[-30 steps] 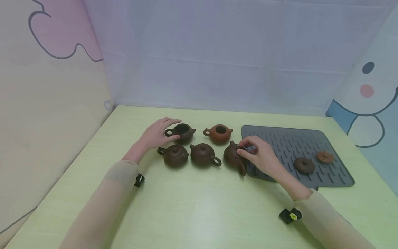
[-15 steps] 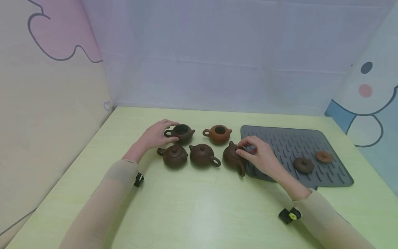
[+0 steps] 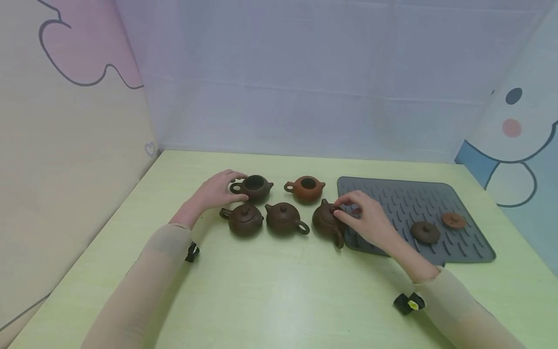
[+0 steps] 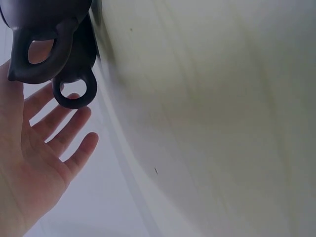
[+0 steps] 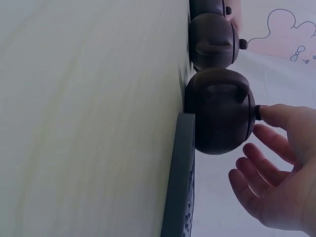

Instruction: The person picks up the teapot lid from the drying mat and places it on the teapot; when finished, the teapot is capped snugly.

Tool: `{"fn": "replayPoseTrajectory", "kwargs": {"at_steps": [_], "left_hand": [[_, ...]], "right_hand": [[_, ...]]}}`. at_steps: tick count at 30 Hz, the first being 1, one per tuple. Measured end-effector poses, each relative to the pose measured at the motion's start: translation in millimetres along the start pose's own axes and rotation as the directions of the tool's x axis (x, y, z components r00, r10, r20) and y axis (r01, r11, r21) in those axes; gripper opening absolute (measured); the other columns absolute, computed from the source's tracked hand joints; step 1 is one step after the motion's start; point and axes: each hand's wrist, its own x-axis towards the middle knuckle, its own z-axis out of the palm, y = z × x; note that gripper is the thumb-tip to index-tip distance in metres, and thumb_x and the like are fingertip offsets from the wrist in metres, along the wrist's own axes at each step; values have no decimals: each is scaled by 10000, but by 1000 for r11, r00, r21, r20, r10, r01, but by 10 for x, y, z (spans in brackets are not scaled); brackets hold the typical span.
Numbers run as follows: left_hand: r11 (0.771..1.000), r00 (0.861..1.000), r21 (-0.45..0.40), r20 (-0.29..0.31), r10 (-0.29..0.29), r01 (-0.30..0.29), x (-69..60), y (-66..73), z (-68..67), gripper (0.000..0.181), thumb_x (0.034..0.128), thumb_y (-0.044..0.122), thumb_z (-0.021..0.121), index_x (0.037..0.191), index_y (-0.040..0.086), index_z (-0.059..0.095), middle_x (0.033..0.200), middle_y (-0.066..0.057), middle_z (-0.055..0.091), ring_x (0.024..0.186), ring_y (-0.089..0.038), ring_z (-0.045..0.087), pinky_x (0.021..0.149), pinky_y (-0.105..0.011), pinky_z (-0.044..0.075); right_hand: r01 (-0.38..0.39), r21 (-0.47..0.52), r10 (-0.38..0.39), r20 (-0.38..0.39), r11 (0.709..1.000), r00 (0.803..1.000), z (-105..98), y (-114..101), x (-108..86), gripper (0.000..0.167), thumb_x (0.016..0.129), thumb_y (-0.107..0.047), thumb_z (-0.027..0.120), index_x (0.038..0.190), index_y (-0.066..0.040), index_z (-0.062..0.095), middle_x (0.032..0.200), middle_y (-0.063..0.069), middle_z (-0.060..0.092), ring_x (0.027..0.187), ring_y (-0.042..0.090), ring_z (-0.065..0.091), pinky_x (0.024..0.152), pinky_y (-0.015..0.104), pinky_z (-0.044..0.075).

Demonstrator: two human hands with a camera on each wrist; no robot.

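Observation:
Beside the handle of a lidless dark teapot (image 3: pixel 257 190) in the back row, my left hand (image 3: pixel 216 189) has its fingers spread and relaxed. In the left wrist view, that hand (image 4: pixel 44 153) has fingers apart behind two teapot handles; whether it touches one I cannot tell. My right hand (image 3: pixel 366 219) pinches the knob of the teapot lid (image 3: pixel 332 212) on the brown teapot (image 3: pixel 324 224) at the right of the front row. The right wrist view shows the thumb on this small knob (image 5: pixel 258 112); the lid sits flush on the pot.
Two lidded teapots, one on the left (image 3: pixel 245 222) and one in the middle (image 3: pixel 284 219), share the front row. A lidless reddish teapot (image 3: pixel 307 190) stands behind. On the grey ridged mat (image 3: pixel 392 203) lie a dark lid (image 3: pixel 426 232) and a reddish lid (image 3: pixel 454 220).
My left hand has drawn back slightly to the left from the lidless dark teapot. The right hand stays at the lid knob, and the teapots have not moved.

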Motion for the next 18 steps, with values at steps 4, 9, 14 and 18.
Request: {"fn": "replayPoseTrajectory", "kwargs": {"at_steps": [4, 9, 14, 18], "left_hand": [[1000, 1000, -11, 8, -8, 8, -7, -22, -5, 676, 854, 428, 746, 1422, 145, 514, 1437, -139, 532, 1311, -340, 523, 1066, -557, 435], [999, 1000, -32, 8, -8, 8, -8, -33, -3, 664, 860, 414, 745, 1419, 140, 515, 1443, -137, 526, 1307, -339, 525, 1078, -549, 427], [998, 1000, -66, 9, -4, 4, -5, -38, 1, 657, 860, 393, 747, 1416, 133, 514, 1451, -148, 519, 1331, -350, 500, 1101, -557, 402], [995, 1000, -94, 10, 12, -11, 0, -54, 14, 646, 866, 364, 748, 1417, 124, 510, 1436, -155, 530, 1300, -359, 523, 1086, -541, 419]], "right_hand": [[-3, -15, 3, -11, 1000, 1000, -50, 64, -36, 218, 945, -211, 676, 1143, -120, 679, 1171, 92, 637, 1092, 299, 617, 868, 464, 552], [-5, -30, 4, -32, 1000, 999, -137, 155, -101, 226, 952, -204, 666, 1153, -102, 678, 1159, 94, 638, 1076, 307, 619, 866, 477, 548], [-3, -81, -2, -63, 997, 998, -240, 245, -182, 223, 942, -179, 675, 1148, -91, 682, 1160, 112, 634, 1070, 323, 612, 850, 498, 548], [11, -128, -23, -93, 992, 995, -331, 345, -261, 221, 929, -148, 688, 1140, -81, 683, 1155, 124, 633, 1063, 327, 613, 833, 509, 548]]}}
